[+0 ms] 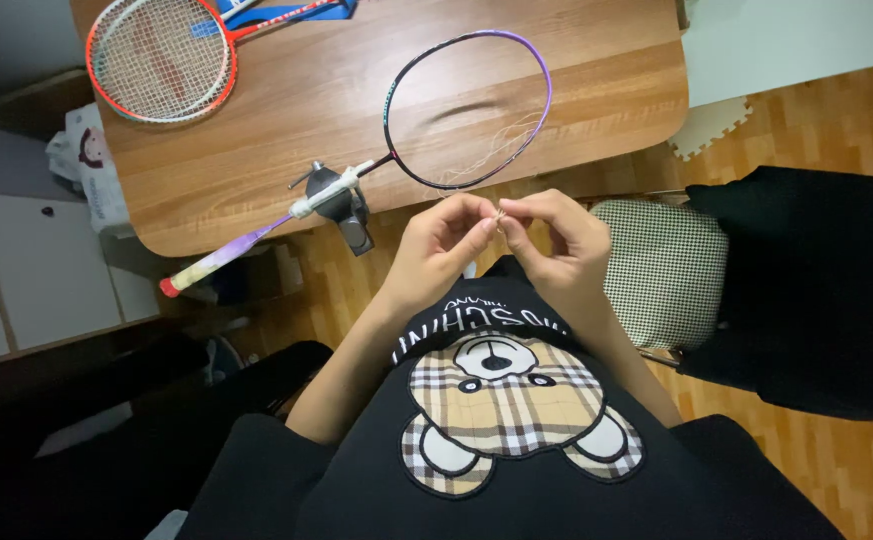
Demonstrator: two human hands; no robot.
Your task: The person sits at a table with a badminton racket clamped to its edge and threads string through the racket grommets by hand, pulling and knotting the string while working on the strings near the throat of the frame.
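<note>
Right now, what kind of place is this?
Probably a room at home used for racket restringing: wooden table, two badminton rackets, checked chair, wood-pattern floor.

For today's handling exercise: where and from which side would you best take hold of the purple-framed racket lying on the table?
Take the purple-framed racket by its taped handle, which juts past the table edge toward the lower left. Coming from that open side, a hand can probably wrap it from below. A dark clamp-like tool sits at the shaft, and loose string trails from the head, so avoid those.
</note>
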